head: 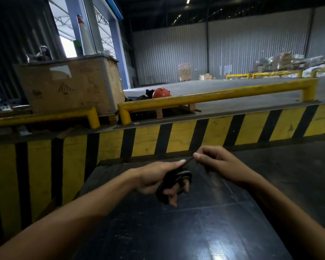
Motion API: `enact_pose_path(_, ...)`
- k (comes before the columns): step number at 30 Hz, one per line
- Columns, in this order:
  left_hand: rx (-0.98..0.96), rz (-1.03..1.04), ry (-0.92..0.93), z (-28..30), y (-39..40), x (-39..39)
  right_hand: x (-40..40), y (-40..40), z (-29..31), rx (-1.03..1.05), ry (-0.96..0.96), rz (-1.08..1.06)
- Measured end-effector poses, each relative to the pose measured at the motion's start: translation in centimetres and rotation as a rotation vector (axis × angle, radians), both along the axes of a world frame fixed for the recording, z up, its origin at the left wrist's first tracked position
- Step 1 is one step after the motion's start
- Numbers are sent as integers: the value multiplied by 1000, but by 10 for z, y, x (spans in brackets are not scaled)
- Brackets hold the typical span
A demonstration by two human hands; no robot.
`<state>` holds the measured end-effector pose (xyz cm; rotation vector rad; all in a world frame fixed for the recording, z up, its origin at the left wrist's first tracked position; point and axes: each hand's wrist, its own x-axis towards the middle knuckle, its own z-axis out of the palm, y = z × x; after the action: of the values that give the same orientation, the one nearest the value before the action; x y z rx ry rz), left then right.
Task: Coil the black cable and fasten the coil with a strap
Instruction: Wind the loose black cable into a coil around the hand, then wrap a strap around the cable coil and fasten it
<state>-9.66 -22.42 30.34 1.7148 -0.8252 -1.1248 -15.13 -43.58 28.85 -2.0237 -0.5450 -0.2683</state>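
My left hand [154, 182] has its fingers [172, 195] closed around the coiled black cable [176, 180], held just above the dark desk [204, 231]. My right hand [214, 161] pinches a thin black strap [189, 160] that runs taut to my left thumb. Farther off stand a yellow-and-black striped wall [176, 136], a yellow rail [214, 96] and an orange helmet [160, 93].

Glossy black flat-topped table [204, 231] butting against yellow-and-black striped dock wall [176, 136], catching overhead light glare; surface lying bare beneath raised hands.
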Motion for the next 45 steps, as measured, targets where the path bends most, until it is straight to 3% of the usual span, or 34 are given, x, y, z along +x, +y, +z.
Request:
enact_pose_path(6, -305, 267, 204, -8, -7, -15, 1, 39, -38, 785, 353, 126)
enact_pose_path(10, -327, 485, 268, -15, -1, -10, 0, 63, -49, 955, 399, 82)
enact_pose_path(15, -264, 935, 124, -30, 7, 0, -2, 98, -66, 737, 254, -242)
enact_pose_path(18, -300, 1078, 40, -38, 13, 7, -7, 120, -76, 530, 87, -247)
enact_pose_path(21, -317, 1107, 44, -44, 20, 8, -10, 131, -81, 372, 16, -209)
enact_pose_path(23, -277, 1039, 71, -46, 29, 6, -9, 131, -80, 231, -58, -293)
enact_pose_path(27, -67, 870, -216, -57, 50, 2, -3, 134, -85, -20, -113, -399)
enact_pose_path(32, 5, 908, -739, -99, 58, -11, -12, 156, -119, -113, -23, -358)
enact_pose_path(35, -16, 941, -788, -134, 72, -16, -21, 164, -139, -134, 137, -282)
enact_pose_path(38, 7, 972, -775, -161, 94, -17, -32, 163, -166, -9, 386, -136)
enact_pose_path(40, 54, 1000, -729, -173, 111, -13, -40, 158, -192, 66, 492, -158)
enact_pose_path(41, 81, 1012, -703, -178, 119, -11, -40, 154, -209, 9, 505, -218)
enact_pose_path(45, 172, 1014, -678, -189, 144, -9, -37, 143, -279, -630, 614, -291)
